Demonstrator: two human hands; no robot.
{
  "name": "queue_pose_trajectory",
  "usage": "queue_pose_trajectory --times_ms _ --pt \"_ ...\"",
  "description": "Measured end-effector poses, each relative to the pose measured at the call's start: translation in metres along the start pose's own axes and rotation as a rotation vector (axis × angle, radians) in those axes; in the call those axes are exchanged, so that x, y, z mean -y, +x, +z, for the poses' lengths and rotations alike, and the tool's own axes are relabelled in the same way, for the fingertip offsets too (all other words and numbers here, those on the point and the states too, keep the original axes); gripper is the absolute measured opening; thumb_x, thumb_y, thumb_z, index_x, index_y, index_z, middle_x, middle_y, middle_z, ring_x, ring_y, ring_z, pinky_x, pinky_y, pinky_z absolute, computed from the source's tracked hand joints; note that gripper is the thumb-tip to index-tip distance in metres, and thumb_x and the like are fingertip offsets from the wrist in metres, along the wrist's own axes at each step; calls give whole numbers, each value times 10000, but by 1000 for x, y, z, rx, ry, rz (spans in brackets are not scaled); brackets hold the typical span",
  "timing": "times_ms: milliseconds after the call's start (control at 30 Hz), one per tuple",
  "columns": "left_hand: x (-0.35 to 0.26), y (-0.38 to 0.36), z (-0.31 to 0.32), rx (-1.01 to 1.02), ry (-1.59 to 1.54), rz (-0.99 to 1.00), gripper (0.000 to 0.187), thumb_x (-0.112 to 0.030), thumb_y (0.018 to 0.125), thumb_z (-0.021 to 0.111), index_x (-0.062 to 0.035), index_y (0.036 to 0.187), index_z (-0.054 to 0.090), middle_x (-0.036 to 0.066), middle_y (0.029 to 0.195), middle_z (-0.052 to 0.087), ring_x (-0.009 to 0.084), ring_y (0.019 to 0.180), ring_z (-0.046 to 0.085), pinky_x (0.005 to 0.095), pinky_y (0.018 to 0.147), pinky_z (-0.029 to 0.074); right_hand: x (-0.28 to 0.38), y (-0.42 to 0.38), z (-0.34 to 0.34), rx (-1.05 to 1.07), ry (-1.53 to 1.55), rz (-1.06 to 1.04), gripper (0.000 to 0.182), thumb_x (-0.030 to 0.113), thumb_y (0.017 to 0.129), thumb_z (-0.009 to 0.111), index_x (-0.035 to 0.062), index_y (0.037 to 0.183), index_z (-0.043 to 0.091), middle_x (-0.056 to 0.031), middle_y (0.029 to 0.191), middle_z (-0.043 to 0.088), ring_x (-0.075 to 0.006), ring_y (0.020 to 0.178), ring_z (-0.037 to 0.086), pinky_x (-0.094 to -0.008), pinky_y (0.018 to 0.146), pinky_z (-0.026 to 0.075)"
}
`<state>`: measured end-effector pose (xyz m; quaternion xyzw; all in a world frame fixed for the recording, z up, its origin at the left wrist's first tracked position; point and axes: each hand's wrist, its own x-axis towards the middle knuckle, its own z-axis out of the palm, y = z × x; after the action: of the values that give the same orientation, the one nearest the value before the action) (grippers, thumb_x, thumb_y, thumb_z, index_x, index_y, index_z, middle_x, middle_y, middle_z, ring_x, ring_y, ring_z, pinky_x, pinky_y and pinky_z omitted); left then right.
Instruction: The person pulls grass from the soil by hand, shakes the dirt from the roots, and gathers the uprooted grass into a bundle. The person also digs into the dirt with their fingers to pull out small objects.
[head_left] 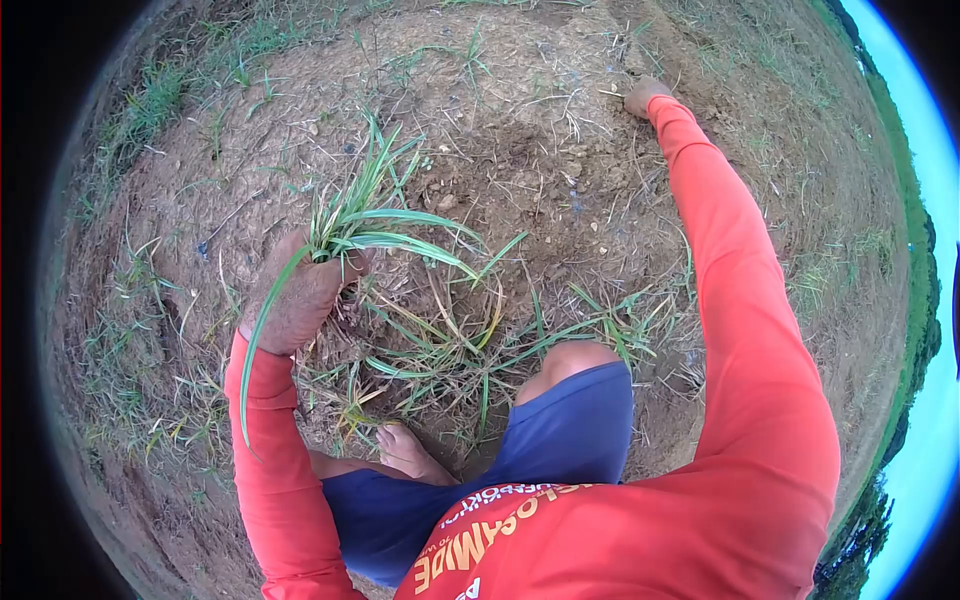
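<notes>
From the head camera, we see the left hand (297, 305) closed around a bunch of long green grass (362, 212) on the left. The right hand (646, 95) is far off on the right, by the brown soil (545, 220); we cannot tell how open it is or if it holds anything. More grass clumps (440, 350) sit near the bare foot (405, 450).

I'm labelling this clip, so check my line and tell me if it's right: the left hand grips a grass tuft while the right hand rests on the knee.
The right hand isn't on the knee: the head view shows it reaching out to the ground. The left hand does grip a grass tuft.
</notes>
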<state>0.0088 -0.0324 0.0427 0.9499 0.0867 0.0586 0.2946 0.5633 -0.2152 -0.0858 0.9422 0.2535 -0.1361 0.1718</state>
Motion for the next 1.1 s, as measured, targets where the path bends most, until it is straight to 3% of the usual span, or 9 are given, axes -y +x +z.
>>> queue_pose_trajectory --times_ms 233,400,467,567,700,767,833,867,1100 --pt "-10 -1 -1 75 -104 -187 187 -138 894 673 -67 1060 721 150 964 683 352 865 638 439 758 493 -7 -11 10 -135 239 127 439 272 890 643 -1 1228 703 -253 1300 660 -405 1228 634 -463 1041 511" --pt "10 -8 5 165 30 -184 293 -104 900 603 -146 1155 741 99 1155 703 332 1067 621 463 879 475 -62 48 15 -105 -75 -108 444 317 838 691 -18 1126 737 -255 1223 692 -393 1174 660 -422 999 524" --pt "20 -6 8 126 103 -20 245 -152 944 629 -120 1166 728 107 1116 716 277 1044 655 433 850 491 -70 12 -33 -118 -3 -162 426 337 841 700 -14 1079 740 -245 1138 702 -386 1072 671 -432 930 523" --pt "2 10 11 68 -368 -393 268 -296 968 679 -99 1140 739 114 971 727 206 883 672 382 776 495 -82 -63 -103 -209 94 -415 382 393 875 699 17 928 741 -215 845 697 -381 786 638 -483 759 480" --pt "-2 18 8 69 -259 -362 408 -445 933 718 -69 1086 756 84 817 703 139 738 609 345 708 471 -68 -130 -122 -382 797 -307 421 435 911 721 45 756 691 -23 714 621 -148 655 533 -367 618 423" --pt "13 16 17 3 -263 -255 428 -461 917 726 -60 1062 765 60 781 692 118 721 577 341 700 459 -67 -107 -101 1 1320 -355 402 462 893 745 60 880 757 13 755 635 -105 644 520 -344 571 427" --pt "-16 21 4 -8 -439 -489 386 -416 932 719 -57 1069 758 16 782 665 101 724 550 333 689 449 -42 -63 -19 -105 764 -243 440 459 876 755 20 909 751 -20 744 635 -156 655 550 -387 591 457" --pt "-8 17 7 -42 -457 -493 376 -408 935 716 -59 1070 754 15 778 653 105 728 549 338 691 451 -29 -47 13 -337 -91 -99 455 455 871 757 1 903 741 -35 735 629 -181 665 562 -410 609 470" --pt "-8 -15 -9 -267 -770 -503 249 -252 915 749 -57 1070 749 -49 871 672 49 737 569 245 672 446 -19 -168 -80 -26 969 -349 361 390 850 784 30 839 759 -45 765 689 -133 585 528 -339 562 426"
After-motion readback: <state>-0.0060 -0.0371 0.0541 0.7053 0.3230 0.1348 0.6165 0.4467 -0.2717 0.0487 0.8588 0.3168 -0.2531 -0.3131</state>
